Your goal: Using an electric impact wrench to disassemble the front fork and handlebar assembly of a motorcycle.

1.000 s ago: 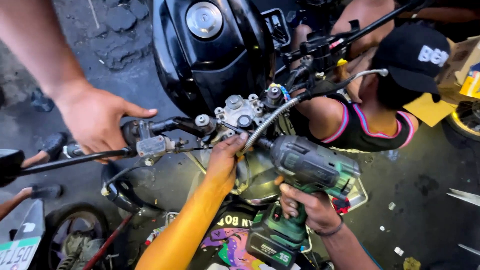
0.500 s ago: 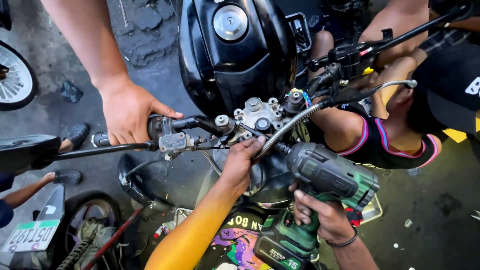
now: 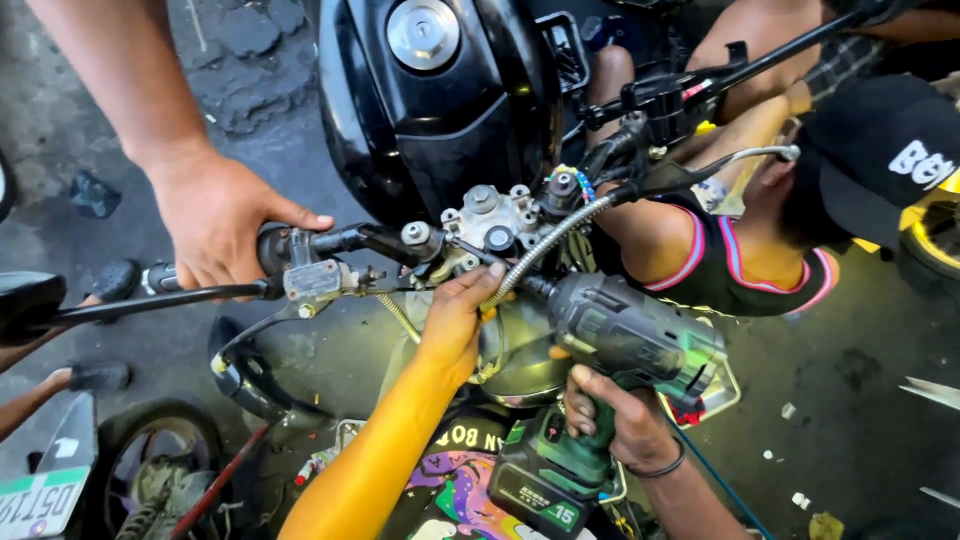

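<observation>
My right hand (image 3: 615,415) grips the handle of a dark green cordless drill (image 3: 630,340), which points left at the motorcycle's silver top fork clamp (image 3: 490,220). My left hand (image 3: 455,320), in a yellow sleeve, is closed around the drill's tip just below that clamp, beside a braided metal hose (image 3: 545,245). Another person's hand (image 3: 215,215) reaches in from the upper left and holds the left handlebar grip (image 3: 275,250) by the lever (image 3: 150,300).
The black fuel tank (image 3: 440,100) fills the top centre. A person in a black cap (image 3: 880,150) and sleeveless shirt crouches at the right by the other handlebar (image 3: 700,85). A front wheel (image 3: 160,470) and a number plate (image 3: 40,495) lie lower left.
The view has drifted so that the motorcycle sits further right and lower in frame. Both my hands and the other person's hand keep their holds; the drill stays at the clamp.
</observation>
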